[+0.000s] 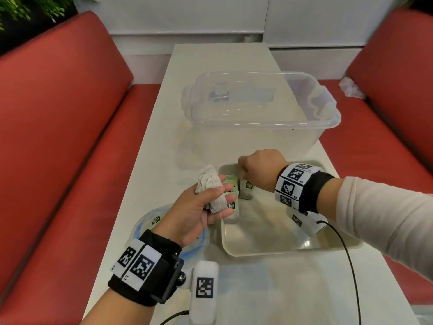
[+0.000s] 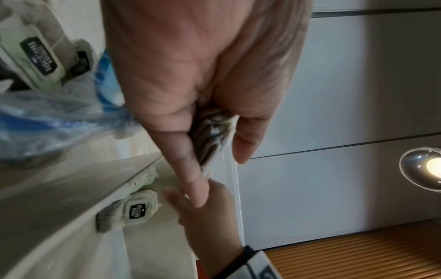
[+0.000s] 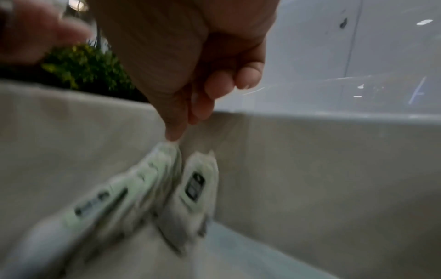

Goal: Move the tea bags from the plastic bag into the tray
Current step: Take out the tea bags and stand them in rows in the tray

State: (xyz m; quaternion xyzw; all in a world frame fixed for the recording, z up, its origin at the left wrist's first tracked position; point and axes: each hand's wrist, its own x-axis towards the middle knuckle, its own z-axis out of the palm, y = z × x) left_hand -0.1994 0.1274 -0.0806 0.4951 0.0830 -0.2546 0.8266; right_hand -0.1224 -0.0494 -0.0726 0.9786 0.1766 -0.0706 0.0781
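My left hand (image 1: 194, 214) hovers palm-up beside the tray's left rim and grips a bundle of paper tea bags (image 1: 208, 184), whose edges show between thumb and fingers (image 2: 212, 136). Beneath that wrist lies the clear, blue-tinted plastic bag (image 1: 147, 221) with more green-tagged tea bags (image 2: 38, 54) inside. The cream tray (image 1: 269, 240) holds a row of tea bags (image 1: 232, 202) along its left wall and one bag (image 1: 247, 187) standing beside it. My right hand (image 1: 257, 165) curls over the tray's far left corner. Its thumb and forefinger (image 3: 176, 132) pinch the top edge of the row's far tea bag (image 3: 167, 151).
A large clear plastic bin (image 1: 264, 124) stands just behind the tray on the narrow white table (image 1: 257, 289). Red benches (image 1: 70, 137) flank both sides, and crumpled plastic (image 1: 351, 87) lies on the right one. A black cable (image 1: 349, 259) trails from my right wrist.
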